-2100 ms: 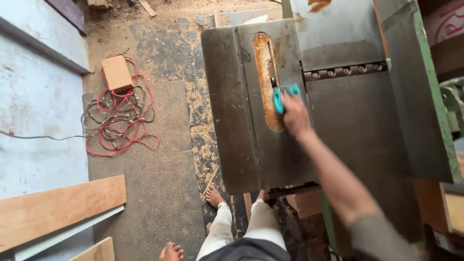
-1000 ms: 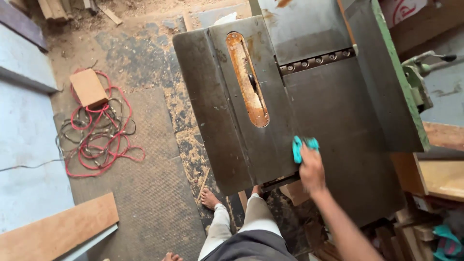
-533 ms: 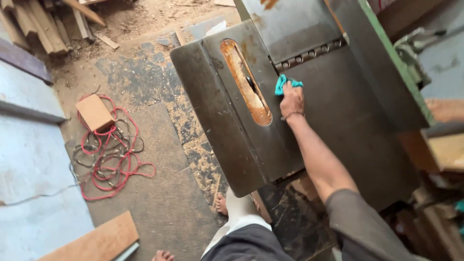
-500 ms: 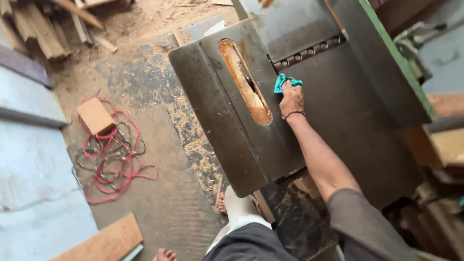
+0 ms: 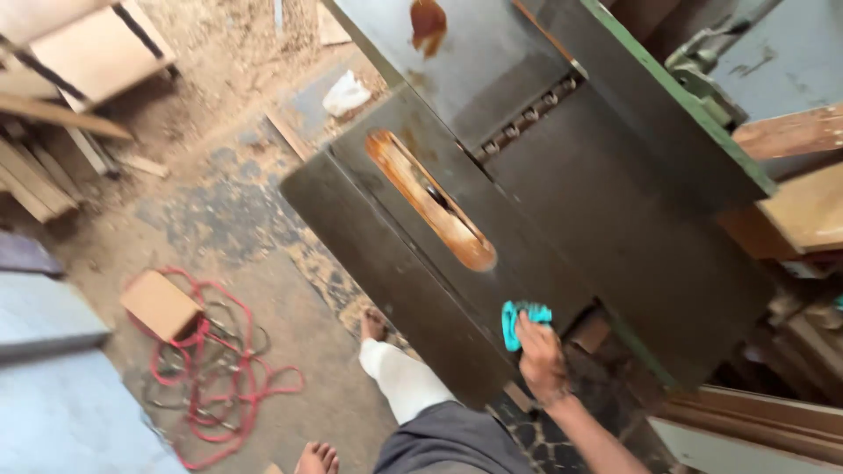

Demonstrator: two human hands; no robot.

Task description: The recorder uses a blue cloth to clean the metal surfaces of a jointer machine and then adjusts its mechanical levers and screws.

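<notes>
My right hand (image 5: 540, 358) presses a small teal cloth (image 5: 520, 317) onto the near edge of a dark metal saw table (image 5: 395, 263). A rust-coloured oval blade slot (image 5: 430, 202) runs diagonally across the table top, up and left of the cloth. My left hand is out of view. Below the table edge I see my light trouser leg (image 5: 399, 377) and bare feet on the floor.
A green-edged machine fence (image 5: 676, 96) runs along the far right of the table. A coil of red cable (image 5: 219, 369) and a small cardboard box (image 5: 160, 305) lie on the dusty floor at left. Wood planks (image 5: 53, 149) are stacked at upper left, boards (image 5: 808, 202) at right.
My right hand has slid the teal cloth from beside the blade slot down to the near edge of the table. The view has swung and tilted.
</notes>
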